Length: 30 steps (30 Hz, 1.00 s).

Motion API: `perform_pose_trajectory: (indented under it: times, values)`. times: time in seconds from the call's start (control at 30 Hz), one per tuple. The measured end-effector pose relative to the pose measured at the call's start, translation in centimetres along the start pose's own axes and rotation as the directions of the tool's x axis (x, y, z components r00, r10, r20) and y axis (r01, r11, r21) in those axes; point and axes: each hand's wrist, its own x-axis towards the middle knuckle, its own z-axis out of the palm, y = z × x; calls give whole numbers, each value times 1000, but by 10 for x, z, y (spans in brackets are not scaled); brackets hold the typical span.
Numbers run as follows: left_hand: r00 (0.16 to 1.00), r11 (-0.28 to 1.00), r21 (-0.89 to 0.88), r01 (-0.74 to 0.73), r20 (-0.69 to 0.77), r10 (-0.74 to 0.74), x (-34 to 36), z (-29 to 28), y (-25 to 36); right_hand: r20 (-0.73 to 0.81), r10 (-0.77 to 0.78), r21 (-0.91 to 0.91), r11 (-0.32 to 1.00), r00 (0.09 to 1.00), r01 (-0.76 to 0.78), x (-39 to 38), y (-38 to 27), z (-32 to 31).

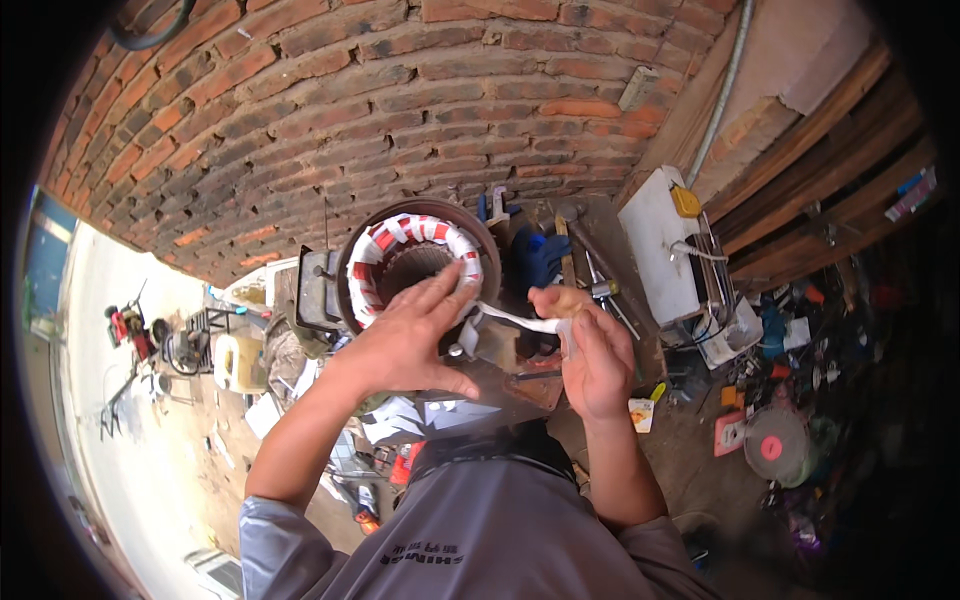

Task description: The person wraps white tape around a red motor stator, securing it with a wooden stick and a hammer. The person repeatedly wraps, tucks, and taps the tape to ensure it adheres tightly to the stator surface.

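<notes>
Item: motor stator housing (489,252), brown, round, set open end up near the brick wall (420,110), just ahead of my hands.
Item: coil ring (410,229) inside its rim, bound in white wrapping with red bands; toothed core (414,264) bare in the middle.
Item: my left hand (415,335), fingers spread and laid over the near-right part of the ring, not closed on it as far as I can see.
Item: my right hand (598,365), thumb and fingers pinched on the white tape (520,319), which runs from beside the ring.
Condition, in my judgement: binding well advanced; wrapping shows round most of the visible ring. Outstanding: the loose tape, not yet laid down or finished off. The stretch beneath my left hand is hidden; I cannot tell its state.
</notes>
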Motion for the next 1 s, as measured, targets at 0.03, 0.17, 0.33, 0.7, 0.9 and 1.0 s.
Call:
perform_pose_trajectory:
  times: [0.03,0.17,0.33,0.7,0.9,1.0]
  values:
    - [995,997,-75,-3,-96,-4,5,-3,9,29,-63,-110,992,998,66,8,-3,-13]
    - [940,953,-236,-188,-325,105,38,-5,71,382,109,-209,977,918,-29,32,-13,-66]
    - [953,892,-437,-120,-302,-19,59,31,93,575,491,172,709,654,-684,25,-15,-101]
    - [975,925,-360,-124,-219,45,76,45,92,489,688,-4,616,536,-787,22,-1,-130]
    - [999,817,-577,13,-30,-37,84,27,82,512,628,80,644,586,-761,29,-6,-127]
    - [992,755,-648,100,7,-125,90,10,74,505,620,176,607,600,-775,42,-11,-120]
